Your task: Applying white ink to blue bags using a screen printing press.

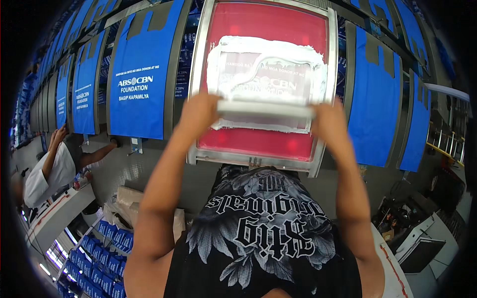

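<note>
A screen printing frame point(262, 149) with a metal border and red mesh lies in front of me. White ink point(268, 44) is spread in a rough rectangle on the mesh, over a stencil with lettering. My left hand point(201, 111) and my right hand point(325, 119) are both closed on the ends of a squeegee point(263, 109), held level across the lower half of the inked area. Both hands are slightly blurred. What lies beneath the screen is hidden.
Blue fabric panels point(136, 114) on boards point(168, 119) line both sides of the screen. A co-worker in white point(49, 169) reaches toward the left boards. Blue printed items point(89, 248) sit on a rack at lower left. A ladder-like yellow frame point(444, 149) stands at the right.
</note>
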The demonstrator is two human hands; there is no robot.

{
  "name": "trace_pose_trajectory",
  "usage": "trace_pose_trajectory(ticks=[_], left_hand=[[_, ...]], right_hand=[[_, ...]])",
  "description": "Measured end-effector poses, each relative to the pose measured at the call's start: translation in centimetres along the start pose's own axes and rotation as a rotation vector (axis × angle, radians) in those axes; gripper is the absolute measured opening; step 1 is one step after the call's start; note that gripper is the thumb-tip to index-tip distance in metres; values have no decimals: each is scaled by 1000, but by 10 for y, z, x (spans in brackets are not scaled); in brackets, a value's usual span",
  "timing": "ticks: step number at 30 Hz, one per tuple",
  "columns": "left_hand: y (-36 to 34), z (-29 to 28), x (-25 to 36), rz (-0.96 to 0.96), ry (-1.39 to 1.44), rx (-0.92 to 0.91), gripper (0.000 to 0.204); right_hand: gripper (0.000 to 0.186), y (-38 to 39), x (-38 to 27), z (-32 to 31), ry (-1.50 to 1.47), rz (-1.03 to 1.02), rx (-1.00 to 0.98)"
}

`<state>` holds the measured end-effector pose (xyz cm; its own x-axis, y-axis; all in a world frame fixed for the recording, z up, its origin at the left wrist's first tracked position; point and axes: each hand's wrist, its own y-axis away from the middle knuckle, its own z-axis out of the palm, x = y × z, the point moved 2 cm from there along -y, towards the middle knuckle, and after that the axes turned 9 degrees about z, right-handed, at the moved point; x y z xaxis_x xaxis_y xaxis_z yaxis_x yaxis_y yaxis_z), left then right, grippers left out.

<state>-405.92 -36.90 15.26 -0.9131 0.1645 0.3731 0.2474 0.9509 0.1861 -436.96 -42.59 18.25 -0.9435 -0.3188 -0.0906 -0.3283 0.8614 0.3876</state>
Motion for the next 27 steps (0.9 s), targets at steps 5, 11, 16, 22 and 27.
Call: trace_pose_trajectory(ticks=[5, 11, 16, 22, 27], left_hand=[[21, 37, 8, 116, -14, 170, 33], [-143, -42, -28, 75, -86, 109, 38], [-2, 0, 0, 5, -18, -59, 39], [-12, 21, 5, 21, 13, 63, 42], [-140, -38, -25, 63, -71, 135, 34]], right_hand=[[44, 26, -5, 41, -148, 22, 151], [39, -123, 29, -42, -63, -16, 193], [43, 12, -4, 1, -8, 36, 39], [41, 15, 2, 38, -109, 3, 231], [40, -124, 31, -30, -27, 5, 187]])
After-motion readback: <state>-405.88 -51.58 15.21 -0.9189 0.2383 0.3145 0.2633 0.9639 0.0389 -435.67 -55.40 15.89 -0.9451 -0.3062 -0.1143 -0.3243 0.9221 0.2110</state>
